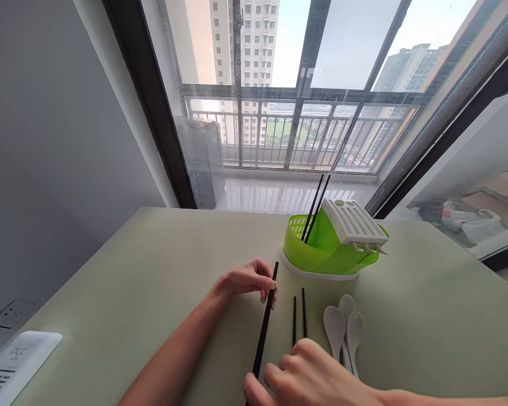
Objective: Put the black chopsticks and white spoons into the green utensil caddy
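Observation:
My left hand (pixel 259 281) pinches the upper part of a black chopstick (pixel 263 327) between thumb and fingers. Whether a second chopstick lies pressed against it, I cannot tell. At its lower end my right hand (pixel 307 375) is closed around the same chopstick, with the grip partly cut off by the bottom edge. Two more black chopsticks (pixel 304 313) lie on the table just beyond my right hand, which hides their lower ends. To their right rest three white spoons (pixel 334 327), bunched together with the handles towards me.
Behind the spoons stands a green utensil holder (pixel 322 259) with a white slotted top (pixel 355 221); two black chopsticks (pixel 314 210) lean upright in its open left part. A white device with a display (pixel 23 361) sits at the table's left edge. Windows rise beyond the pale table (pixel 173 270).

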Demonstrator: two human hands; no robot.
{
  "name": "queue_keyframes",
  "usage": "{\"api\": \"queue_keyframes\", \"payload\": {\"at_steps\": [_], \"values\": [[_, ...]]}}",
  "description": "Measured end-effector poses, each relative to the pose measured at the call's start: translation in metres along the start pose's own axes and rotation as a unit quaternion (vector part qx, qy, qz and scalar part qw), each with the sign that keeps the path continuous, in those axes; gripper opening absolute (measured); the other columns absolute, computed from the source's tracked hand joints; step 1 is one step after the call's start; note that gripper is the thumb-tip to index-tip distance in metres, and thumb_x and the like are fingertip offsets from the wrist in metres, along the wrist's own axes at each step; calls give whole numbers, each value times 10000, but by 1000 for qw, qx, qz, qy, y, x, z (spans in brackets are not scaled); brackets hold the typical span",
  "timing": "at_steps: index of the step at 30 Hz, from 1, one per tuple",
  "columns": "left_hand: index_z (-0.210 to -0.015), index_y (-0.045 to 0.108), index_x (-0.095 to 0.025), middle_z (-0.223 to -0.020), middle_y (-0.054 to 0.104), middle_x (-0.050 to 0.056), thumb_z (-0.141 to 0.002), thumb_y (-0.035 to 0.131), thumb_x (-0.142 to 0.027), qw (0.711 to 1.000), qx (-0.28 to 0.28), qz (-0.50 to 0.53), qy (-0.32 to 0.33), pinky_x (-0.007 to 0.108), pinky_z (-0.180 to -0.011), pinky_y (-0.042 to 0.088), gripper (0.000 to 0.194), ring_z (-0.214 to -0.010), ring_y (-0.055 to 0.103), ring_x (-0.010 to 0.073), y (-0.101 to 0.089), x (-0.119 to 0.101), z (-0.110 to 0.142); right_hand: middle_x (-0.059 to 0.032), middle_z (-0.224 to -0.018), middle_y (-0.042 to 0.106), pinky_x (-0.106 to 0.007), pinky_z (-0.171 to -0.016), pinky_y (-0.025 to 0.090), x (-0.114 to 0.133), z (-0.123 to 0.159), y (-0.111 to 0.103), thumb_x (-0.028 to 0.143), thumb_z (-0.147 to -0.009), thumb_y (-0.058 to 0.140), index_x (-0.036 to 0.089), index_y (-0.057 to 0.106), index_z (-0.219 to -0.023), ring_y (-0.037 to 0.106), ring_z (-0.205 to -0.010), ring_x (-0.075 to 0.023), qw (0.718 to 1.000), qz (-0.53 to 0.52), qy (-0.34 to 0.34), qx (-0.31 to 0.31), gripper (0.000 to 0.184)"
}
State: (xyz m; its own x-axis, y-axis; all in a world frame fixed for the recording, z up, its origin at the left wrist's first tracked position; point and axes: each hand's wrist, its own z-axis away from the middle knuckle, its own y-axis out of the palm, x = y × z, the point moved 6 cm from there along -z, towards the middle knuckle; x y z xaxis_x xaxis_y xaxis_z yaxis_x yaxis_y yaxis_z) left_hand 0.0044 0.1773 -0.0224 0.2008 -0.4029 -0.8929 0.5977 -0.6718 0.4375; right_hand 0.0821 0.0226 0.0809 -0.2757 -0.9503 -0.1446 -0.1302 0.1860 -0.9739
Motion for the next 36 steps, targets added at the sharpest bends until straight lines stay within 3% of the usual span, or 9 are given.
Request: {"api": "queue_keyframes", "payload": {"at_steps": [3, 5, 9, 15, 19, 23, 27, 31, 36], "values": [[-608, 711, -109, -556, 695, 65, -548, 946, -452, 1000, -5, -6, -4, 225, -426, 451, 420, -433, 598, 140, -2, 1, -1, -2, -558, 641, -306, -437, 154, -48, -13, -35, 335, -896, 682, 211, 547, -727, 597, -426, -172, 989, -44, 97, 104, 249], [-601, 707, -112, -528, 678, 50, -538, 949, -426, 1000, -7, -9, -4, 223, -423, 439, 401, -440, 602, 147, -3, 1, -1, -37, -586, 662, -296, -465, 191, -86, -17, -50, 391, -992, 568, 205, 608, -741, 644, -488, -192, 968, -45, 188, 161, 314], [-575, 703, -130, -498, 671, 68, -537, 939, -491, 999, 24, -21, -15, 258, -428, 483, 433, -461, 647, 200, 2, -1, 0, -87, -680, 704, -278, -542, 316, -140, -20, -48, 460, -1055, 396, 189, 680, -769, 681, -613, -206, 938, -63, 277, 198, 486], [-550, 706, -138, -431, 632, 68, -521, 943, -526, 999, 41, -28, -16, 253, -401, 461, 455, -404, 615, 193, 3, 0, 1, 6, -498, 582, -234, -515, 362, -146, -19, -6, 415, -1036, 361, 188, 574, -705, 542, -477, -118, 850, -392, 295, 192, 455], [-583, 724, -128, -502, 672, 86, -563, 931, -519, 999, 48, -7, 6, 290, -494, 515, 442, -454, 639, 199, 3, -1, 2, 57, -516, 437, -251, -497, 268, -150, -24, -15, 343, -1002, 445, 200, 452, -637, 365, -479, -80, 886, -350, 282, 118, 392], [-904, 787, -109, -775, 762, 148, -646, 851, -632, 997, 61, 32, 22, 333, -573, 531, 586, -613, 718, 261, 2, -2, 3, 64, -570, 398, -270, -527, 250, -167, -23, -58, 411, -1030, 424, 205, 391, -648, 300, -529, -85, 926, -289, 243, 21, 435], [-1137, 739, -124, -996, 752, 154, -761, 745, -677, 995, 14, 80, 65, 314, -631, 530, 668, -682, 714, 220, -9, -8, -3, 57, -550, 438, -281, -525, 283, -198, -4, -131, 521, -1031, 405, 218, 459, -689, 366, -484, -88, 941, -205, 256, -87, 460], [-990, 727, -144, -889, 705, 61, -818, 784, -488, 971, -140, 148, 121, 237, -594, 487, 389, -634, 642, 122, -30, -17, -6, 38, -540, 510, -319, -575, 319, -228, 31, -202, 525, -1043, 372, 230, 482, -646, 427, -474, -91, 931, 21, 302, -204, 507], [-863, 659, -160, -757, 617, -10, -795, 802, -342, 940, -247, 197, 130, 204, -532, 446, 240, -553, 545, 76, -39, -21, -5, -6, -579, 522, -375, -595, 283, -263, 63, -229, 531, -1050, 267, 241, 468, -633, 398, -516, -111, 906, 206, 318, -188, 545]]}}
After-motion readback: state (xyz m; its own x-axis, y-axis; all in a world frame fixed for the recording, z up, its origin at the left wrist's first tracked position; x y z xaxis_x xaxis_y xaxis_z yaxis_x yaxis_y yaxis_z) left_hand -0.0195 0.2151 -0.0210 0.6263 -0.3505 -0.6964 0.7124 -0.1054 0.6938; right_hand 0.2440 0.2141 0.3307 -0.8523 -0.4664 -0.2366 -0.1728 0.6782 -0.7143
